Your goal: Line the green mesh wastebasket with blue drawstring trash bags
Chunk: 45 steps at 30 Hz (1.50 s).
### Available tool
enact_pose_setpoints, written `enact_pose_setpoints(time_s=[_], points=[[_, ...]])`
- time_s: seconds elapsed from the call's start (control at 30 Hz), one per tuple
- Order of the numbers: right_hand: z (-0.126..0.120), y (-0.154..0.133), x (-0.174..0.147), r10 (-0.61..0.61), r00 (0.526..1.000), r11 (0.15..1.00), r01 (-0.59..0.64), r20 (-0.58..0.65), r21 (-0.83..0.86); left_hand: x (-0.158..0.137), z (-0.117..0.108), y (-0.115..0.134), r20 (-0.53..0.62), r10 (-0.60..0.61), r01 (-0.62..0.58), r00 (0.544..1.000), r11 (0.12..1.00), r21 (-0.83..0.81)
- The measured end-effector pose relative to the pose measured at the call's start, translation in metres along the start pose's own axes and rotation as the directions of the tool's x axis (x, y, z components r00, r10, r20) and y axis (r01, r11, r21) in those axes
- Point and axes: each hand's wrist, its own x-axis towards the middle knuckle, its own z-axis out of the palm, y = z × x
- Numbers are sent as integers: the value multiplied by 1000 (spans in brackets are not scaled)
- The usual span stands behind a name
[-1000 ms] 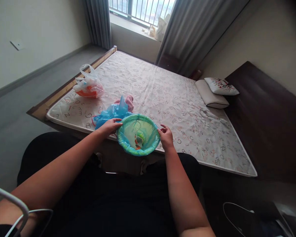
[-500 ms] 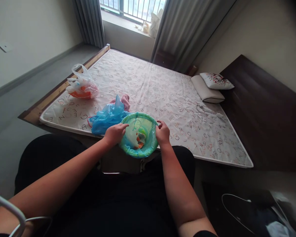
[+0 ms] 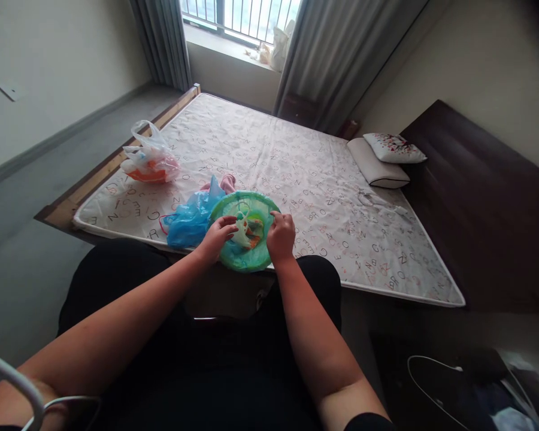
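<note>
A round green bin (image 3: 246, 263) with a thin blue-green bag lining it stands in front of me at the bed's near edge. Inside it lies a crumpled pale plastic bag (image 3: 242, 236) with orange and green bits. My left hand (image 3: 218, 236) reaches over the left side of the rim, its fingers slightly apart near the pale bag. On the right, my right hand (image 3: 281, 232) has its fingers closed on the bin's lined rim. A blue plastic bag (image 3: 188, 221) lies just left of the bin, with a pink cloth (image 3: 227, 184) behind it.
A clear plastic bag (image 3: 150, 158) with orange contents sits on the patterned mattress (image 3: 296, 173). Pillows (image 3: 379, 161) rest by the dark headboard (image 3: 476, 209). White cables (image 3: 424, 357) lie at lower right, and another white cable (image 3: 15, 377) crosses at lower left.
The bin has shifted slightly left and up. My left hand has moved from gripping the left rim to over the opening; my right hand has come left with the rim.
</note>
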Motion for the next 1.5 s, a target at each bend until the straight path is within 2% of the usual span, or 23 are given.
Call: enact_pose_setpoints(time_s=[0.13, 0.2, 0.33, 0.47, 0.57, 0.67, 0.73, 0.83, 0.93, 1.0, 1.07, 1.27, 1.4, 1.5], points=[[3, -4, 3, 150, 988, 986, -153, 36, 70, 8, 1, 3, 17, 86, -87, 996, 995, 42], [5, -7, 3, 175, 984, 982, -177, 32, 66, 14, 0, 1, 42, 107, -109, 993, 992, 68], [6, -23, 0, 103, 992, 994, -99, 72, -56, 22, 2, -7, 75, 102, -109, 992, 989, 99], [-3, -45, -3, 82, 986, 975, -50, 142, -219, 25, 8, -16, 93, 36, -42, 995, 997, 68], [-10, -59, -5, 7, 978, 965, 47, 206, -258, 25, 10, -18, 121, -20, 18, 992, 1000, 16], [-10, -70, -11, -48, 946, 950, 143, 321, -277, 23, 13, -20, 157, -58, 58, 986, 998, 0], [-6, -75, -17, -28, 914, 944, 157, 405, -290, 23, 14, -20, 159, -64, 65, 985, 998, 0], [2, -79, -24, 33, 846, 962, 117, 533, -245, 25, 17, -18, 151, -63, 58, 987, 998, 35], [9, -80, -27, 48, 787, 993, 29, 615, -115, 29, 18, -15, 156, -42, 29, 987, 996, 85], [12, -78, -26, 46, 791, 999, -38, 610, -27, 30, 18, -13, 138, -23, 10, 990, 996, 94], [13, -75, -25, 47, 818, 996, -84, 573, 37, 31, 19, -12, 114, -7, -3, 993, 996, 90], [17, -62, -24, 25, 868, 968, -145, 497, 203, 29, 18, -22, 107, 72, -82, 992, 992, 97], [23, -55, -24, -36, 905, 901, -154, 424, 406, 27, 14, -26, 54, 88, -96, 995, 981, 169], [26, -51, -24, -54, 904, 848, -182, 424, 498, 24, 12, -23, 80, 54, -68, 995, 979, 190]])
